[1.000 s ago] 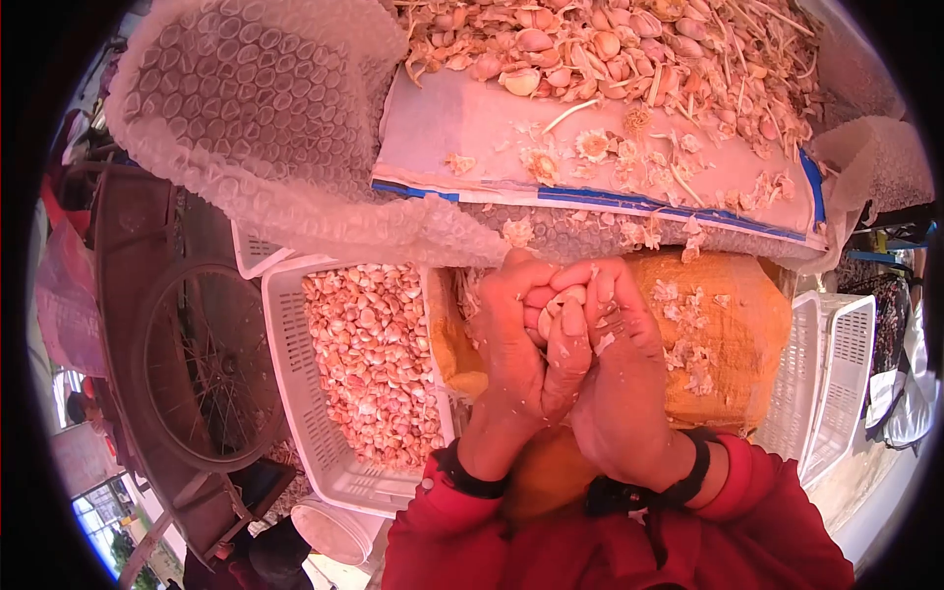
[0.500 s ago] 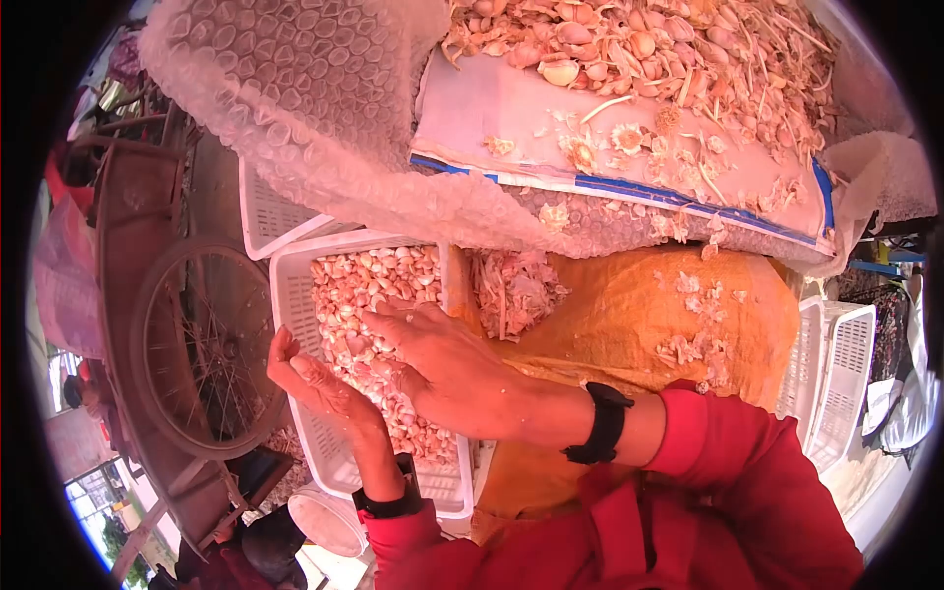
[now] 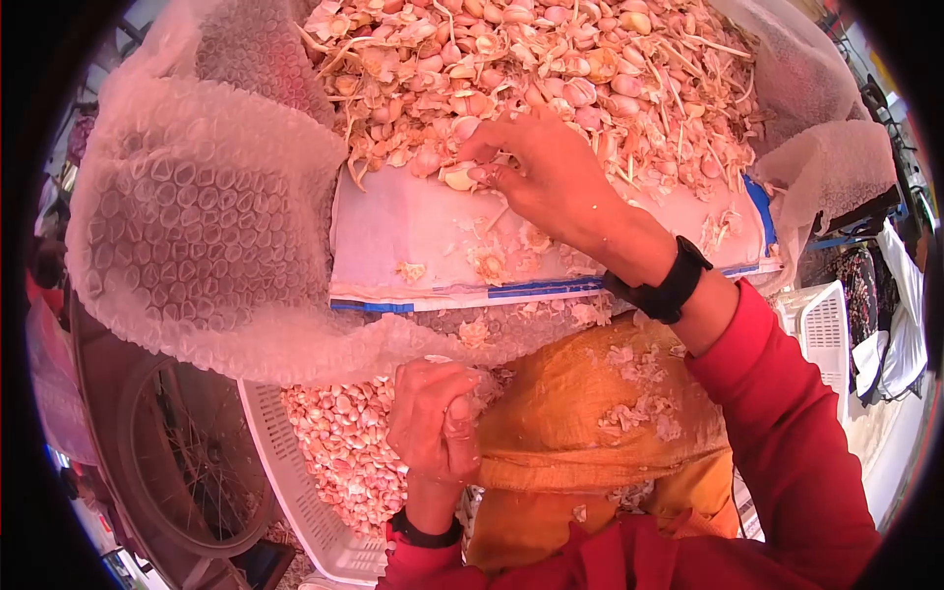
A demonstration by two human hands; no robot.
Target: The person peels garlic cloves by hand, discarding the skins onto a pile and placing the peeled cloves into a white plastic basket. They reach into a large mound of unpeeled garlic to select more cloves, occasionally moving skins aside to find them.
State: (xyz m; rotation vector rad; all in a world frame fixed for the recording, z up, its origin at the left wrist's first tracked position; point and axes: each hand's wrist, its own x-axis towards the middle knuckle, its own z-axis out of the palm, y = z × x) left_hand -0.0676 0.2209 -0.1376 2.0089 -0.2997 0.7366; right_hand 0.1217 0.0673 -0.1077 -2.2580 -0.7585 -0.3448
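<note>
My right hand (image 3: 551, 182) reaches to the front edge of a heap of garlic cloves (image 3: 610, 84) mixed with dry skins. Its thumb and index finger are apart, their tips right beside a pale garlic clove (image 3: 459, 177); whether they touch it is hard to tell. Lower down, my left hand (image 3: 433, 423) is closed, fingers curled in, over the right side of a white plastic crate (image 3: 270, 423). What it holds, if anything, is hidden. Many loose garlic cloves (image 3: 344, 452) fill the crate.
A white, blue-edged sheet (image 3: 393, 236) lies under the heap, with bubble wrap (image 3: 187, 216) around it. Orange sacking (image 3: 551, 423) covers my lap, strewn with skins. A spoked wheel (image 3: 197, 462) stands left, another white crate (image 3: 824, 329) right.
My right hand has left the crate and moved up to the heap. My left hand has closed and shifted right. The view has tilted up toward the heap.
</note>
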